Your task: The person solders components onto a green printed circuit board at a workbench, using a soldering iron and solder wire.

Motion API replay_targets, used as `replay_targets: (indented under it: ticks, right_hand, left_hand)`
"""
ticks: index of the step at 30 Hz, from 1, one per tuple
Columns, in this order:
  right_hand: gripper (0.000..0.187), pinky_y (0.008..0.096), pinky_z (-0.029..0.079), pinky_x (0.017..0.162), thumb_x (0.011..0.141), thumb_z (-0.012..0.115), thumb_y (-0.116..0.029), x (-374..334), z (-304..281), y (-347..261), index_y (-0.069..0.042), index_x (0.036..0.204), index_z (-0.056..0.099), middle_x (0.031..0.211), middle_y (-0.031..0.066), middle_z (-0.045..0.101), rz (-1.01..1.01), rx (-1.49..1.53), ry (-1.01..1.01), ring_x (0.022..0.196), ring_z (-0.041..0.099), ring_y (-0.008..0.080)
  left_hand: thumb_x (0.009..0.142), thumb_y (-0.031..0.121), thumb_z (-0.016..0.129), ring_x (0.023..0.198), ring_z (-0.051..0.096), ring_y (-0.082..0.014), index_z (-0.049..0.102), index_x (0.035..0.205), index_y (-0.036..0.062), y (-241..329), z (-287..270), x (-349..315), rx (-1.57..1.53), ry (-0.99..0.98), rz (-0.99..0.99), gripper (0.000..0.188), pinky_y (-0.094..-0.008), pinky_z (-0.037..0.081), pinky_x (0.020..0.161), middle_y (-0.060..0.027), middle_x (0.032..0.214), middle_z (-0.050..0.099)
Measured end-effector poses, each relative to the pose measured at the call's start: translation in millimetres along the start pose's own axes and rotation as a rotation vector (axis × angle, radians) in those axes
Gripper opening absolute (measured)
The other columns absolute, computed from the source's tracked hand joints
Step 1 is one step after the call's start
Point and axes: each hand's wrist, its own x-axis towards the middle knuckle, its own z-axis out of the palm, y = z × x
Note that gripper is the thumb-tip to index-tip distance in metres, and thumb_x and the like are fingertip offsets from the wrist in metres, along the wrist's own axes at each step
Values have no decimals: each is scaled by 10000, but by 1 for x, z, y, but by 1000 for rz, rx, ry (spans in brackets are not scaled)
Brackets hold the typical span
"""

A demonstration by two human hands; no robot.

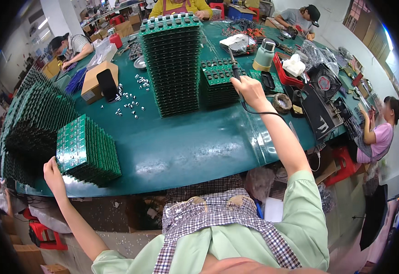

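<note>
My left hand (54, 176) is at the outer corner of the short board stack (87, 148), which stands at the left of the green table (185, 160), near its front edge. The fingers are close together; whether they pinch a board or merely touch it, I cannot tell. My right hand (253, 94) is closed round the soldering iron (235, 68), pointed away from me, its cord (265, 112) crossing my wrist.

Assessment: each board is probably light and stiff, its small parts fragile; grip by bare edges. The iron should be held by its handle only.

Not verifiable: finger surfaces behind the corner, the boards' undersides, the iron's exact tip against background clutter.
</note>
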Motion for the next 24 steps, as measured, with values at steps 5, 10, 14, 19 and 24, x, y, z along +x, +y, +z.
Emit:
replay_targets:
  ticks: [5,10,14,19,24]
  right_hand:
    - [259,312,490,581,742,582,-94,12,12,3,-120,999,600,698,33,546,-128,-211,-13,680,601,192]
    - [189,304,485,552,750,585,-114,15,17,10,-127,939,598,668,20,529,-214,-293,26,638,590,186]
    - [113,334,451,470,764,601,-145,22,-13,38,-162,874,585,620,17,497,6,-480,215,558,566,185]
    - [129,289,473,508,814,652,-157,7,-86,52,-148,943,648,683,78,624,396,-381,386,563,614,219]
    - [185,278,476,576,814,682,-124,-68,-159,50,13,915,612,687,52,612,790,31,268,608,596,115]
  left_hand:
    - [996,194,410,816,528,-150,601,1169,18,1,2,-29,-129,174,-25,312,-289,422,761,-53,847,555]
    - [1009,178,382,677,394,-93,580,1203,4,31,-18,-66,-335,436,-35,327,-220,354,620,12,732,419]
    - [1016,207,388,572,262,-27,580,1188,-23,97,-25,-103,-693,473,-159,345,-200,190,493,37,649,377]
    - [1038,300,270,554,281,-19,484,1275,-23,125,0,-141,-692,231,-116,454,-188,175,489,33,639,418]
    - [1010,257,337,548,289,-18,539,1218,-5,151,30,-168,-972,-204,-168,391,-177,192,498,34,641,435]
